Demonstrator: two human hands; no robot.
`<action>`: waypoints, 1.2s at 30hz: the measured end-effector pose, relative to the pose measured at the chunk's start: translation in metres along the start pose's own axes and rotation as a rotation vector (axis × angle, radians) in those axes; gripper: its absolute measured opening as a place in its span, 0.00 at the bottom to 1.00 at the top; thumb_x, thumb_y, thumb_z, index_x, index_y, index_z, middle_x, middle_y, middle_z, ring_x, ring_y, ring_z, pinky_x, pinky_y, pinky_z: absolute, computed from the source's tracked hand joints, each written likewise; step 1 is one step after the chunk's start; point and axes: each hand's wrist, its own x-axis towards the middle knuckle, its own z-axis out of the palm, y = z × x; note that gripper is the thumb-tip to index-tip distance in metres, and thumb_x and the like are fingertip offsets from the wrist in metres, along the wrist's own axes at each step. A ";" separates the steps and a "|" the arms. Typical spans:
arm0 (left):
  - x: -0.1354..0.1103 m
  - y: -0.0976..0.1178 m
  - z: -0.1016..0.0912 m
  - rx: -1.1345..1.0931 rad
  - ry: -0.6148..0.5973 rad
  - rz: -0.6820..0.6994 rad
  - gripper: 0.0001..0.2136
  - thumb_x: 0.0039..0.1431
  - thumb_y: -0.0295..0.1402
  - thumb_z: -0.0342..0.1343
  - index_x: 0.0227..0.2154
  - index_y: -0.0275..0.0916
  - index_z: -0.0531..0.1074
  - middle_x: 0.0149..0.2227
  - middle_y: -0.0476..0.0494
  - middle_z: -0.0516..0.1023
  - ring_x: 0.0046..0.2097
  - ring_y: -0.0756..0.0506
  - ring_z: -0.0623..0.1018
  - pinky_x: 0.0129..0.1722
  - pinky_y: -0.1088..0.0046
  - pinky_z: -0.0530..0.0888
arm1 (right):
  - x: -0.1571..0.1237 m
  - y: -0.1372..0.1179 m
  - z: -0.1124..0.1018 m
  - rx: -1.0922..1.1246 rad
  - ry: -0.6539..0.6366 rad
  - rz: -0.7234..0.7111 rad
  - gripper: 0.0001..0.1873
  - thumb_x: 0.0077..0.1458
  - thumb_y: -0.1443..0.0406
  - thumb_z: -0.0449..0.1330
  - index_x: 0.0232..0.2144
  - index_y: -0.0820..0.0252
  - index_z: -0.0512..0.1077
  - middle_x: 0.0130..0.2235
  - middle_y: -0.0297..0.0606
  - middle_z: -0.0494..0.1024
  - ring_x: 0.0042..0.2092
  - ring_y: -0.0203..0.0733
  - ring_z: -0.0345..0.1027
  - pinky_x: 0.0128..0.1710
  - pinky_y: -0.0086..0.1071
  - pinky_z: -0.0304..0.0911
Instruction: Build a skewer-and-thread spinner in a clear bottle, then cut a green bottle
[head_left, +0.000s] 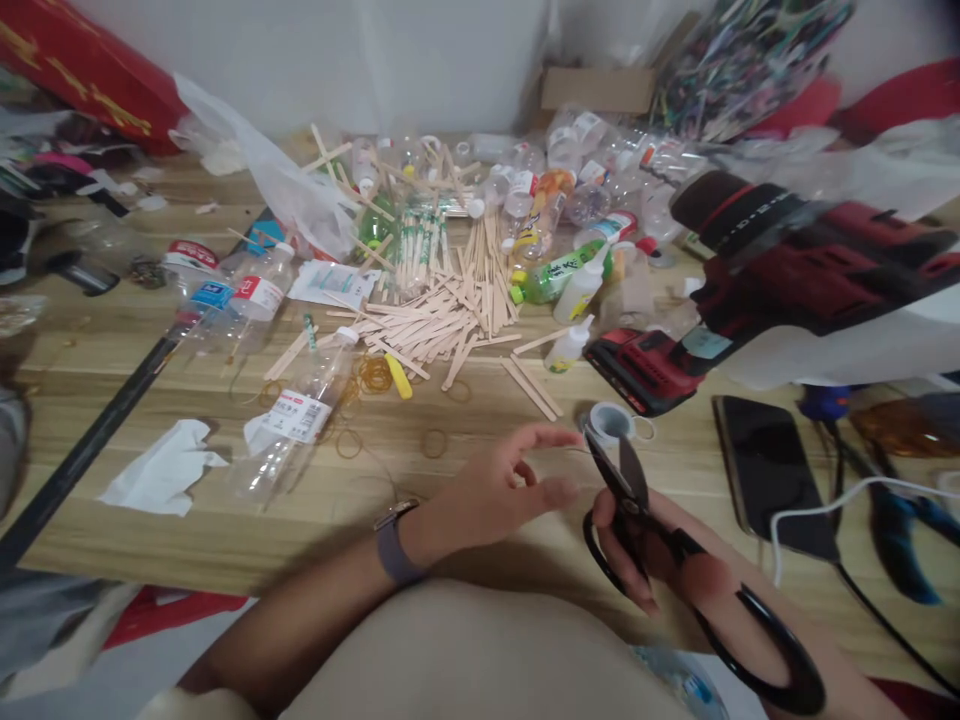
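Note:
My right hand (628, 572) grips a pair of black-handled scissors (632, 482), their blades parted and pointing away from me. Just left of the blades is my left hand (504, 492), with a watch (397, 545) on its wrist. Its index finger stretches toward the blade tips and its thumb stands apart, with nothing visible between them. I cannot tell whether that fingertip touches a blade. Behind the blades, partly covered by them, a roll of tape (611, 422) lies on the wooden table (480, 430).
Wooden sticks (450, 310) are heaped mid-table among plastic bottles. A clear bottle (300, 415) and a crumpled tissue (165, 468) lie left. Rubber bands (375, 375) are scattered nearby. At right are a red cordless drill (810, 250), a phone (772, 470) and pliers (900, 535).

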 end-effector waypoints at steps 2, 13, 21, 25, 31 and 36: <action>-0.001 0.000 -0.001 -0.073 -0.016 -0.002 0.19 0.59 0.44 0.60 0.48 0.36 0.72 0.44 0.41 0.77 0.40 0.48 0.75 0.40 0.71 0.69 | 0.005 0.004 -0.004 0.003 -0.058 0.017 0.44 0.35 0.28 0.55 0.38 0.57 0.70 0.21 0.31 0.65 0.20 0.35 0.55 0.17 0.29 0.55; -0.032 0.016 -0.024 -0.211 0.165 -0.092 0.14 0.61 0.44 0.56 0.32 0.36 0.71 0.21 0.56 0.63 0.23 0.55 0.60 0.23 0.78 0.57 | 0.003 -0.006 0.008 -0.316 -0.121 0.083 0.36 0.50 0.32 0.51 0.39 0.57 0.69 0.25 0.30 0.63 0.25 0.34 0.50 0.22 0.28 0.48; -0.038 0.009 -0.027 -0.335 0.342 -0.014 0.13 0.60 0.40 0.58 0.26 0.36 0.70 0.44 0.47 0.73 0.25 0.58 0.62 0.24 0.78 0.59 | -0.014 -0.001 0.007 -0.289 0.164 -0.038 0.26 0.54 0.40 0.57 0.36 0.56 0.71 0.27 0.37 0.72 0.25 0.38 0.61 0.24 0.32 0.57; -0.039 0.009 -0.022 -0.320 0.296 -0.027 0.14 0.62 0.39 0.56 0.25 0.36 0.69 0.56 0.44 0.70 0.25 0.59 0.63 0.25 0.76 0.61 | 0.002 -0.011 0.024 -0.146 0.489 -0.295 0.14 0.55 0.54 0.66 0.38 0.51 0.66 0.31 0.36 0.79 0.30 0.41 0.73 0.27 0.32 0.64; -0.041 0.013 -0.016 -0.282 0.267 -0.020 0.12 0.63 0.39 0.56 0.27 0.37 0.73 0.56 0.47 0.69 0.24 0.59 0.62 0.25 0.77 0.61 | 0.041 -0.025 0.059 -0.112 0.406 -0.260 0.14 0.52 0.63 0.67 0.34 0.51 0.63 0.25 0.29 0.77 0.29 0.41 0.75 0.24 0.28 0.64; -0.043 0.008 -0.015 -0.451 0.232 -0.044 0.12 0.62 0.39 0.58 0.28 0.36 0.73 0.49 0.46 0.74 0.23 0.59 0.64 0.22 0.79 0.59 | 0.050 -0.020 0.067 -0.118 0.457 -0.241 0.14 0.50 0.62 0.66 0.30 0.54 0.62 0.21 0.26 0.71 0.22 0.33 0.64 0.21 0.26 0.59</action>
